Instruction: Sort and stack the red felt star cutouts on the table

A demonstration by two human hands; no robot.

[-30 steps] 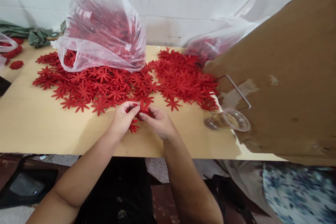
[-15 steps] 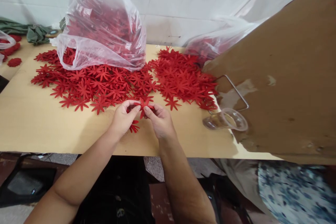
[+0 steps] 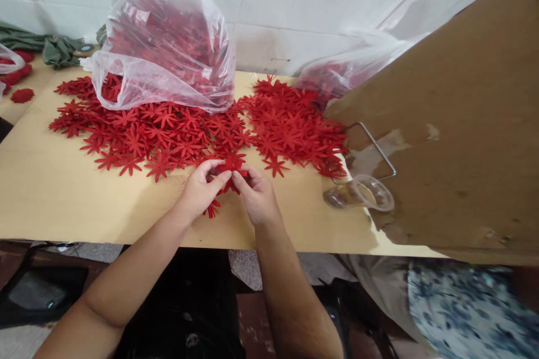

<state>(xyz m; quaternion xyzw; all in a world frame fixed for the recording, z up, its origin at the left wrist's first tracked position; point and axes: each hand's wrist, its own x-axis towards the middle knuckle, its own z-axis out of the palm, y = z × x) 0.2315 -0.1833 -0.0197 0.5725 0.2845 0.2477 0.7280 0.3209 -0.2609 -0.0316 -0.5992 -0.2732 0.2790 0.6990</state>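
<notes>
Both hands meet over the table point(image 3: 160, 213), just in front of the heap of red flower-shaped cutouts. My left hand point(image 3: 202, 188) pinches a red flower cutout point(image 3: 232, 164) between thumb and fingers. From the other side, my right hand point(image 3: 255, 190) pinches the same cutout, the two thumbs almost touching. Whether several layers are stacked between my fingers I cannot tell. A few more red petals point(image 3: 211, 209) show below my left hand. Behind the hands spreads a wide pile of red flower cutouts point(image 3: 177, 134), and a second pile point(image 3: 286, 123) lies to the right.
A clear plastic bag point(image 3: 168, 56) of red cutouts stands on the left pile; another bag point(image 3: 337, 73) sits at the back right. A clear plastic cup point(image 3: 357, 193) lies near a bent metal wire point(image 3: 374, 146) and a brown board point(image 3: 455, 123). A tiled wall closes the back.
My thumbs have come closer together over the flower cutout, and its petals are more covered now. My left thumb has shifted right. The piles and bags are the same.
</notes>
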